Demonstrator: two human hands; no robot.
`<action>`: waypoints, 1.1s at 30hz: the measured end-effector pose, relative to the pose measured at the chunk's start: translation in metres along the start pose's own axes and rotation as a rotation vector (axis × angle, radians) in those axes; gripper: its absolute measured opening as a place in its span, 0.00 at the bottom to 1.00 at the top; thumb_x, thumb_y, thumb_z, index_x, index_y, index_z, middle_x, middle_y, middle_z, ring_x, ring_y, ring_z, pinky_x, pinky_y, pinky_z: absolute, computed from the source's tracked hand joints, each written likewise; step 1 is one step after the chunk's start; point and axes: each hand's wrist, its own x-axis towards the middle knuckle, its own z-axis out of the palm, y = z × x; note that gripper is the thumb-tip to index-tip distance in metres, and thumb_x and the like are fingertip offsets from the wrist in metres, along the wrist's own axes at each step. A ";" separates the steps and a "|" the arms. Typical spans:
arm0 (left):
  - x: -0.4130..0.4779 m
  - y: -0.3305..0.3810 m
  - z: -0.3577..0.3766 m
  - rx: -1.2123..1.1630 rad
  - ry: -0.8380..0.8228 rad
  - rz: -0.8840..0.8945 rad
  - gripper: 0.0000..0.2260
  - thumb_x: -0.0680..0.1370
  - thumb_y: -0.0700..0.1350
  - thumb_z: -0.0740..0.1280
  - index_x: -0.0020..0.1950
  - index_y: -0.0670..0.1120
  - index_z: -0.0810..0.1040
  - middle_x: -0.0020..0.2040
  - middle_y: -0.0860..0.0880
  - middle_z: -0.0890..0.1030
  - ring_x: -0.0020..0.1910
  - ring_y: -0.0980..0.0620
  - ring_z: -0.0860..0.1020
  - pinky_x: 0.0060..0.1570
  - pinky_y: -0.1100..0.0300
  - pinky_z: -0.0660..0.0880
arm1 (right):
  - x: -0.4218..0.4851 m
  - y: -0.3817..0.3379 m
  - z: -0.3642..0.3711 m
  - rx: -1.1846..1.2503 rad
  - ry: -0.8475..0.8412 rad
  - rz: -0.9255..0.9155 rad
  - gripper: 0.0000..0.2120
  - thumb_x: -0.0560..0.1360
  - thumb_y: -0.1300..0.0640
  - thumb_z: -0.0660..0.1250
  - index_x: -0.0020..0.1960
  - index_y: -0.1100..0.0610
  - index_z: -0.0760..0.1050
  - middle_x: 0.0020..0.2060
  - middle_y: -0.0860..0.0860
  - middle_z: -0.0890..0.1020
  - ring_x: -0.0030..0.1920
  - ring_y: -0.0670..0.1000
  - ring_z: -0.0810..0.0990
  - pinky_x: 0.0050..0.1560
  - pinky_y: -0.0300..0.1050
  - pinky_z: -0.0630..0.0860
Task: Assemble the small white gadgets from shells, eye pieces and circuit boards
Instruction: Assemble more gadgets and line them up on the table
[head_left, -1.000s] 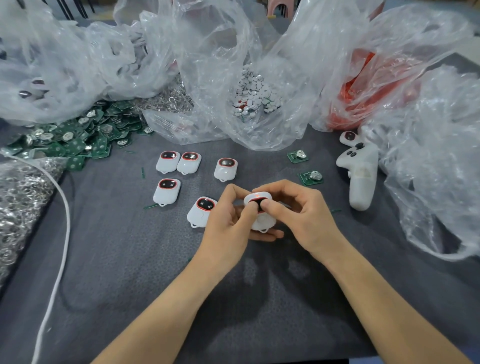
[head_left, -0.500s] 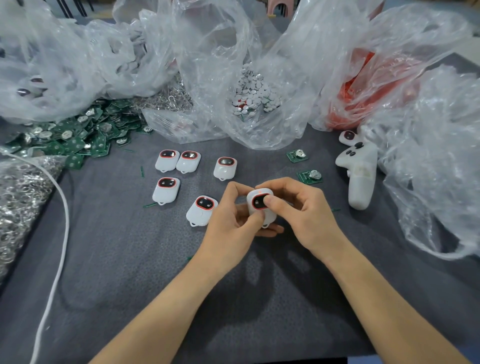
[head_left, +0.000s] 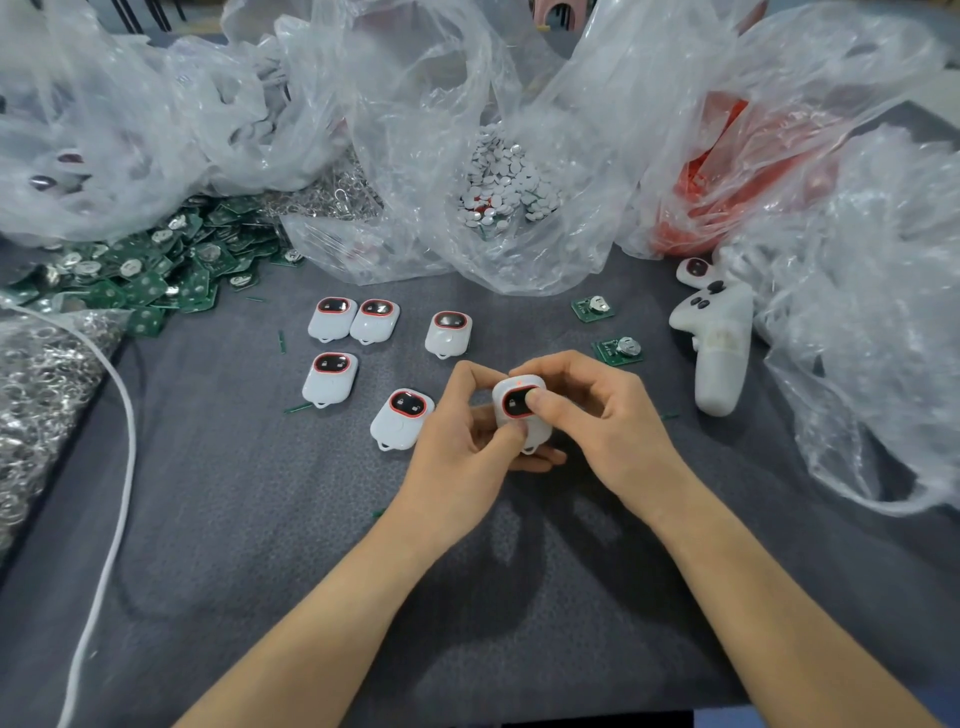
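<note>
A small white gadget (head_left: 514, 389) with a red-rimmed black eye piece is held upright between both hands at the table's middle. My left hand (head_left: 462, 441) grips its left side and lower edge. My right hand (head_left: 597, 415) curls round its right side, thumb pressing on the eye piece. A tiny red light shows near its top. Several finished gadgets lie to the left, the nearest (head_left: 401, 418) beside my left hand. Two loose green circuit boards (head_left: 618, 351) (head_left: 593, 307) lie behind my right hand.
A heap of green boards (head_left: 140, 270) lies far left, metal rings (head_left: 41, 395) and a white cord (head_left: 122, 467) at the left edge. Clear bags hold small white discs (head_left: 498, 182) and red parts (head_left: 727, 187). A white controller (head_left: 719, 353) lies at right on the grey cloth (head_left: 260, 545).
The gadget has turned from tilted to upright, facing me. My right thumb has shifted onto the right of the eye piece. A red light now shows at its top.
</note>
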 end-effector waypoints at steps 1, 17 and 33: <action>0.000 -0.001 0.000 0.005 0.001 0.007 0.09 0.78 0.28 0.57 0.51 0.41 0.67 0.47 0.34 0.82 0.39 0.42 0.84 0.40 0.55 0.81 | 0.000 0.000 0.001 0.014 -0.006 0.010 0.06 0.74 0.63 0.69 0.51 0.56 0.79 0.43 0.49 0.84 0.46 0.46 0.82 0.42 0.37 0.77; 0.003 -0.017 -0.001 0.069 0.037 0.083 0.11 0.74 0.37 0.65 0.48 0.51 0.68 0.42 0.45 0.85 0.44 0.48 0.84 0.44 0.55 0.81 | 0.001 0.001 0.009 0.163 0.020 0.076 0.08 0.73 0.66 0.69 0.50 0.55 0.78 0.40 0.50 0.84 0.43 0.48 0.83 0.37 0.41 0.80; 0.004 -0.019 -0.002 0.158 0.049 0.072 0.13 0.78 0.32 0.63 0.49 0.51 0.67 0.43 0.44 0.85 0.45 0.46 0.84 0.47 0.50 0.81 | 0.000 0.000 0.012 0.112 0.066 0.072 0.08 0.74 0.67 0.68 0.50 0.58 0.78 0.42 0.54 0.83 0.42 0.47 0.81 0.42 0.41 0.80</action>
